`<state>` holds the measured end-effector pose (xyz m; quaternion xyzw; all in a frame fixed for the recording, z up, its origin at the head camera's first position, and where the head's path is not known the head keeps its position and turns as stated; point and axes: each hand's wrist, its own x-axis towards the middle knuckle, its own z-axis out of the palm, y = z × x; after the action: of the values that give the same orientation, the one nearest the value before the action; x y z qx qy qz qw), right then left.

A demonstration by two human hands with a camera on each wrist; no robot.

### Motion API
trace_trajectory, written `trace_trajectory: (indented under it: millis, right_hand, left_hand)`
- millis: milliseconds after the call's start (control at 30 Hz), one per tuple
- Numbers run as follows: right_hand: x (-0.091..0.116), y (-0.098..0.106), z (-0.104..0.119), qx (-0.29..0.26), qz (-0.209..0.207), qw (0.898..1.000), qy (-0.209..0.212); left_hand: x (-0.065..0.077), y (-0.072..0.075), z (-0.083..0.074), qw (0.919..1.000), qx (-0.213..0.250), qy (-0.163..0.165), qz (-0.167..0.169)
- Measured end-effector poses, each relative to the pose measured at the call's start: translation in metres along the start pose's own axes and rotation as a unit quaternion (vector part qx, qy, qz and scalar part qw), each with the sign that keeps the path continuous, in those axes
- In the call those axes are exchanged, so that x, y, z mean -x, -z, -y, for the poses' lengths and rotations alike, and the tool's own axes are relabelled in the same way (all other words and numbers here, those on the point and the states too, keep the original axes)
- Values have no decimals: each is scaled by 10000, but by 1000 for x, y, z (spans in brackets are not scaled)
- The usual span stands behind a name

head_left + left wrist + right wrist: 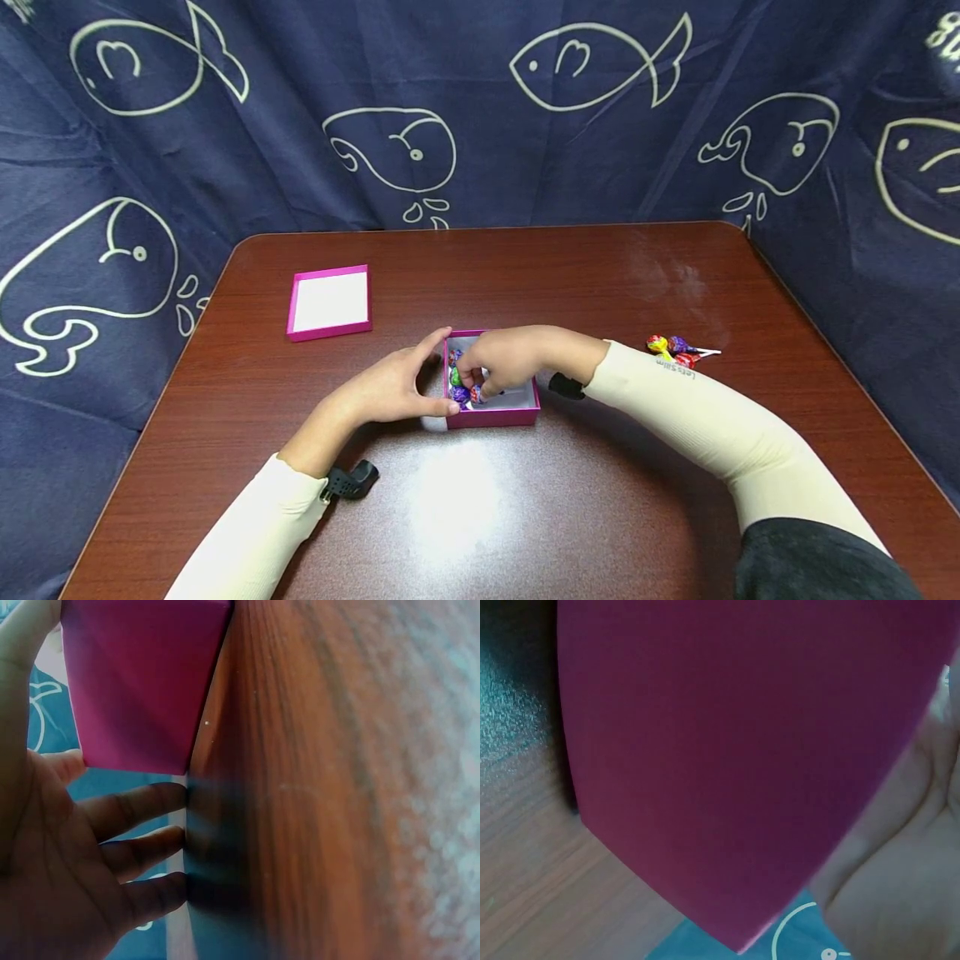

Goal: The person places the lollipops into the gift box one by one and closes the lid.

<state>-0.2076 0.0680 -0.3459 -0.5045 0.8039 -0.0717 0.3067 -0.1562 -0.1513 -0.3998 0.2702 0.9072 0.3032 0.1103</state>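
Observation:
A pink box (492,417) with a pale inside sits mid-table, and several wrapped lollipops (459,393) lie along its left side. My left hand (393,385) is spread at that side, its thumb at the front corner and forefinger at the back corner. The left wrist view shows its other fingers (139,814) reaching straight down to the table beside the box wall (146,682). Inside the box, my right hand (517,357) pinches a red-and-blue lollipop (476,394) with bent fingers. The box wall (727,750) hides those fingertips in the right wrist view.
A pink lid (330,302) with a white inside lies at the back left of the brown table (600,517). Several more lollipops (681,350) are grouped to the right, just beyond the right sleeve (697,433). A dark blue curtain (480,83) hangs behind the table.

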Motion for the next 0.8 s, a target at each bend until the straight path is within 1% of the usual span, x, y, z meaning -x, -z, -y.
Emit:
trace_trajectory:
  millis: [400, 800]
  right_hand:
    - [-2, -4, -2, -34, 14, 9999, 97]
    - [-5, -7, -5, -36, 10, 10000, 90]
  left_hand:
    - [0, 0, 0, 10000, -12, 39, 13]
    - [-1, -1, 1, 10000, -55, 11, -7]
